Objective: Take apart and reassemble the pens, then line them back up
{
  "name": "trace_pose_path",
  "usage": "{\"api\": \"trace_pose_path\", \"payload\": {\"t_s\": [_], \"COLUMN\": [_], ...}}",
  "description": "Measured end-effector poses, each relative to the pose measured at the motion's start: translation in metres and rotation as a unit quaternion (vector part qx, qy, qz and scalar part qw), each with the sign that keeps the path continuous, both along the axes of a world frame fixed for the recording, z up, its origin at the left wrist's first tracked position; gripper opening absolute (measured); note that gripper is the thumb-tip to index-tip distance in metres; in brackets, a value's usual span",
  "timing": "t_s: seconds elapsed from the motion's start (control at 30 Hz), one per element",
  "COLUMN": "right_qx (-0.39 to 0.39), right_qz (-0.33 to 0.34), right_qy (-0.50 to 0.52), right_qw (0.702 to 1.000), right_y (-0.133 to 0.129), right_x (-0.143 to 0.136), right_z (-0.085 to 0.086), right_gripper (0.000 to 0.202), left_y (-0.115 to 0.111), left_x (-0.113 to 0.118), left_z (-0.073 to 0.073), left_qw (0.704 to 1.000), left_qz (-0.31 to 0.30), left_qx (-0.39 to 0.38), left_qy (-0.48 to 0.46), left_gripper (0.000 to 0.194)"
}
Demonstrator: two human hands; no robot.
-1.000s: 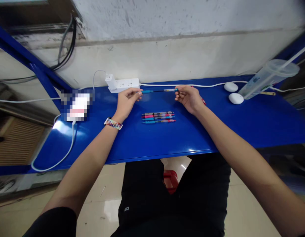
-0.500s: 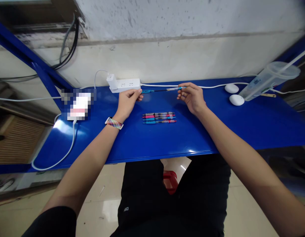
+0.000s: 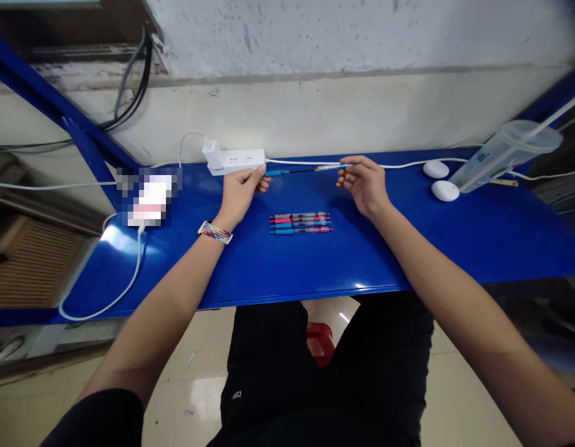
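A pen in two sections is stretched between my hands above the blue table. My left hand [image 3: 241, 192] pinches the blue grip section [image 3: 277, 173] at its far left end. From that section a thin dark refill [image 3: 302, 171] runs rightward into the clear barrel [image 3: 331, 166]. My right hand [image 3: 364, 185] has its thumb and fingers closed on the barrel's right end, which they partly hide. Below, several click pens [image 3: 300, 222] lie side by side in a row, with grey, pink and blue grips.
A white power strip [image 3: 243, 160] with a plugged-in charger stands behind my left hand. At left lies a blurred-out device [image 3: 150, 198] on a white cable. To the right are two white egg-shaped objects [image 3: 445, 190] and a tilted clear plastic container [image 3: 490, 155].
My right hand has shifted slightly right with the clear barrel, so a bit more of the refill shows between the sections. My left hand and the row of pens stay put.
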State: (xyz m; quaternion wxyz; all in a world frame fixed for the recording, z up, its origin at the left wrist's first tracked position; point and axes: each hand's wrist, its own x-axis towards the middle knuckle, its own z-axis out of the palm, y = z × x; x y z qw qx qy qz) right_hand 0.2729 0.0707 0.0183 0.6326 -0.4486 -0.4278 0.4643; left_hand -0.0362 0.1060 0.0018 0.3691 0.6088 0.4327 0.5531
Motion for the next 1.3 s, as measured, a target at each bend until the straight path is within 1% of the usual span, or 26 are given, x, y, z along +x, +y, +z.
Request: {"api": "trace_pose_path", "payload": {"t_s": [0.23,0.4,0.6,0.77,0.87,1.0,1.13,1.3], "right_qx": [0.021,0.029,0.027,0.034,0.05,0.071,0.068,0.068], "right_qz": [0.003,0.007,0.007,0.005,0.014,0.022,0.019,0.019], "right_qy": [-0.031,-0.011,-0.02,-0.016,-0.003,0.011,0.009,0.004], "right_qw": [0.999,0.999,0.999,0.999,0.999,0.997,0.997,0.998], "right_y": [-0.001,-0.002,-0.004,-0.003,-0.001,0.004,0.006,0.005], "right_x": [0.0,0.0,-0.001,0.0,0.001,0.002,0.004,0.004], "right_z": [0.001,0.001,0.002,0.002,-0.001,-0.006,-0.008,-0.007], "right_gripper": [0.017,0.019,0.018,0.017,0.017,0.018,0.02,0.017], "left_y": [-0.001,-0.001,-0.003,-0.003,-0.003,-0.006,-0.009,-0.009], "left_x": [0.001,0.002,0.003,0.002,0.002,0.003,0.004,0.004], "left_z": [0.001,0.004,0.006,0.005,0.005,0.009,0.012,0.011], "left_qw": [1.0,1.0,1.0,1.0,1.0,1.0,0.999,0.999], "left_qz": [0.005,0.019,0.016,0.005,0.002,0.014,0.016,0.004], "left_qx": [-0.005,-0.004,-0.004,-0.007,-0.009,-0.023,-0.03,-0.037], "left_qy": [0.008,0.004,0.002,-0.005,-0.009,-0.006,0.004,-0.012], "left_gripper": [0.047,0.054,0.056,0.058,0.059,0.058,0.057,0.054]}}
